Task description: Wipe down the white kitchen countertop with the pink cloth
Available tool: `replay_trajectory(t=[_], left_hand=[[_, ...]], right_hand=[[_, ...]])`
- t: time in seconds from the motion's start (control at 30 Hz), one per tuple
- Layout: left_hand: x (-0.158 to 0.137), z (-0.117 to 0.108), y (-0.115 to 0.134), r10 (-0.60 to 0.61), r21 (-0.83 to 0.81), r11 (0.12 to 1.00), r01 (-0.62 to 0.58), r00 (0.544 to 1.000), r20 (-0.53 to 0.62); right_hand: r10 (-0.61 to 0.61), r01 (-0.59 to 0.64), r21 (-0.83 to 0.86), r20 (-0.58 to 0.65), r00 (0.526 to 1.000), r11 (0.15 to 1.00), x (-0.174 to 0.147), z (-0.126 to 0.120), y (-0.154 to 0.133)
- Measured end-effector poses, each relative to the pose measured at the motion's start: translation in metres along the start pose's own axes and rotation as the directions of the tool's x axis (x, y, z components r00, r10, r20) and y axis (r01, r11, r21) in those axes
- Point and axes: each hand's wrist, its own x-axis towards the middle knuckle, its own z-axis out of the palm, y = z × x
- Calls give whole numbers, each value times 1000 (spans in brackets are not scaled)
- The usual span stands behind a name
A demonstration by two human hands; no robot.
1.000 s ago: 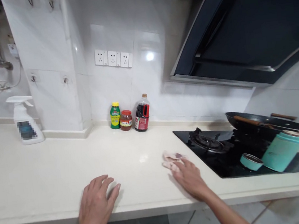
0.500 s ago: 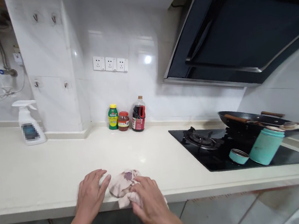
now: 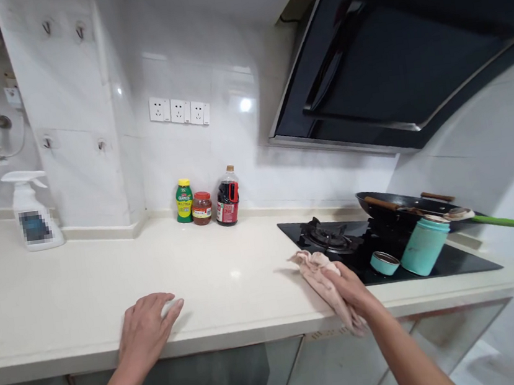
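Note:
A crumpled pinkish cloth point(image 3: 321, 281) is gripped by my right hand point(image 3: 350, 287), which is closed around it beside the left edge of the black gas hob point(image 3: 358, 274). Part of the cloth hangs past the front edge of the countertop point(image 3: 233, 301). Low over the counter on the left is my left hand point(image 3: 147, 328), its fingers curled. A small whitish thing shows between its thumb and fingers; most of it is hidden, and its kind cannot be told.
A teal canister point(image 3: 425, 247) and a small teal lid or cup point(image 3: 384, 263) stand on the hob. Behind them is a wok point(image 3: 396, 201). A green bottle point(image 3: 184, 201), a red-lidded jar point(image 3: 201, 209) and a dark sauce bottle point(image 3: 227, 199) line the wall. A spray bottle point(image 3: 32, 214) stands left.
My right hand has carried the cloth rightward from near my left hand to the hob's edge. My left hand has stayed nearly in place. The view has shifted slightly right.

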Motion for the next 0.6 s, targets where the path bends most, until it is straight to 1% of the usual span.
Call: replay_trajectory(t=[0.07,0.13,0.23,0.33,0.4,0.47,0.53,0.6], left_hand=[[0,1,-1,3,7,1000,-3,1000,-7],[0,2,-3,6,12,1000,-6,1000,-18],[1,3,-4,15,20,1000,-14,1000,-5],[1,3,-3,14,34,999,-14,1000,19],[1,2,-2,9,43,999,-10,1000,23],[0,3,-2,14,46,999,-15,1000,19],[0,5,-3,23,43,999,-24,1000,14],[-1,6,-4,31,38,999,-31,999,8]], right_hand=[[5,-6,36,44,999,999,15,-14,14],[11,-11,16,52,999,1000,27,-28,29],[16,-18,-79,-31,999,997,37,-49,52],[-39,22,-170,-100,994,985,36,-58,65],[-119,100,-233,-69,990,967,30,-52,66],[-191,190,-284,24,981,940,23,-39,64],[-223,249,-321,114,968,914,16,-23,62],[-223,261,-362,145,964,895,8,-10,60]])
